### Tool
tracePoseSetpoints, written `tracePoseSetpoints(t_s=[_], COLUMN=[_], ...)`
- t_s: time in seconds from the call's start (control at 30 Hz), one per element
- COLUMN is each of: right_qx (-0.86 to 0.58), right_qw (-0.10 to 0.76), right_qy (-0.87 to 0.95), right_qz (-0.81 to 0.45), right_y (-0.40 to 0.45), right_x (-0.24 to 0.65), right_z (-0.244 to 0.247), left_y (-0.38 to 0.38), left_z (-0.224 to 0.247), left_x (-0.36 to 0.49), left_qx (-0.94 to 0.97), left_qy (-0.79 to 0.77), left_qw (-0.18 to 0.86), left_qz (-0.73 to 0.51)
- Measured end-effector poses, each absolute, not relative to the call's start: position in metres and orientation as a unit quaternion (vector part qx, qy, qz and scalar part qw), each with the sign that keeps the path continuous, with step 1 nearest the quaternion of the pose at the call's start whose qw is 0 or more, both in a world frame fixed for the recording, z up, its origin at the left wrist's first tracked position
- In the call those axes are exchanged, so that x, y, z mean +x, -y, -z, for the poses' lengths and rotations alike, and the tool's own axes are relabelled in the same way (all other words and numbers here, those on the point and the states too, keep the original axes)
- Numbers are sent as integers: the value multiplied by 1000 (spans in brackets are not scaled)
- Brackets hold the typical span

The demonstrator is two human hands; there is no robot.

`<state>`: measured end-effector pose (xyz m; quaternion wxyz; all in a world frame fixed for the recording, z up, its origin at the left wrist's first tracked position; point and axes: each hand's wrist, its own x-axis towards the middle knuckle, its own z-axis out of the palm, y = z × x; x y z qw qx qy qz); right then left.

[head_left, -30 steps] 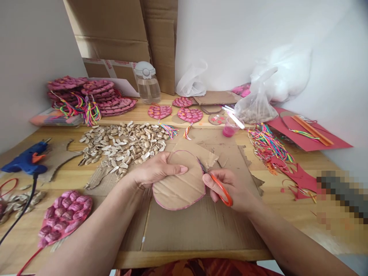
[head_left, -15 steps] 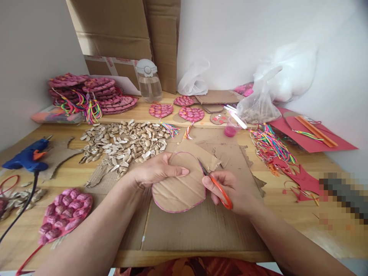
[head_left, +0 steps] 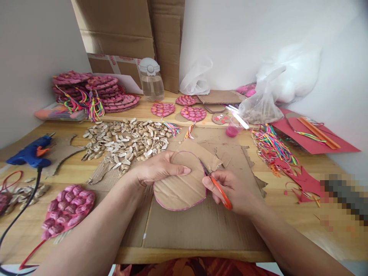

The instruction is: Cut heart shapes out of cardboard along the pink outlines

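My left hand (head_left: 163, 168) grips a piece of cardboard (head_left: 181, 191) by its left side, thumb pressed on top. A pink line runs round the cardboard's rounded outline, and a spare flap still joins it at the upper right. In my right hand (head_left: 227, 188) are orange-handled scissors (head_left: 221, 191), fingers wrapped round the handles. Their blades lie at the cardboard's right edge, along the pink line, between the rounded piece and the flap. Beneath both hands is a larger cardboard sheet (head_left: 195, 234) on the wooden table.
Peanut shells (head_left: 129, 142) are heaped behind my left hand. A blue glue gun (head_left: 30, 153) and a pink shell-covered piece (head_left: 69, 209) lie at left. Along the back stand a water bottle (head_left: 151, 82) and a pink cup (head_left: 232, 130). Colourful tassels (head_left: 278, 145) and red paper scraps (head_left: 307, 182) lie at right.
The view has shifted slightly, so the surroundings sit a little further right. Both hands keep their hold on the cardboard and scissors, with hardly any movement between them.
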<state>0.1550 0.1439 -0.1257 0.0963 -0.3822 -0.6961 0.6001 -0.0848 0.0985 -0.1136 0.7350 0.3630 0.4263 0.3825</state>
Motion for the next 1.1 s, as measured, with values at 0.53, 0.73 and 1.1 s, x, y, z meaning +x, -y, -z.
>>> tracePoseSetpoints(t_s=[0.53,0.73,1.1], right_qx=[-386,-383,-381], right_qw=[87,84,96], right_qy=[705,721,734], right_qz=[-588,-572,-555], right_y=[-142,-142,-143], right_x=[156,155,155], right_z=[126,122,124], left_y=[-99,-99,-99], left_z=[116,114,115], left_x=[-88,-88,-88], left_qx=[369,371,366], left_qy=[-459,-467,-460], left_qw=[721,716,719], left_qz=[-365,-363,-371])
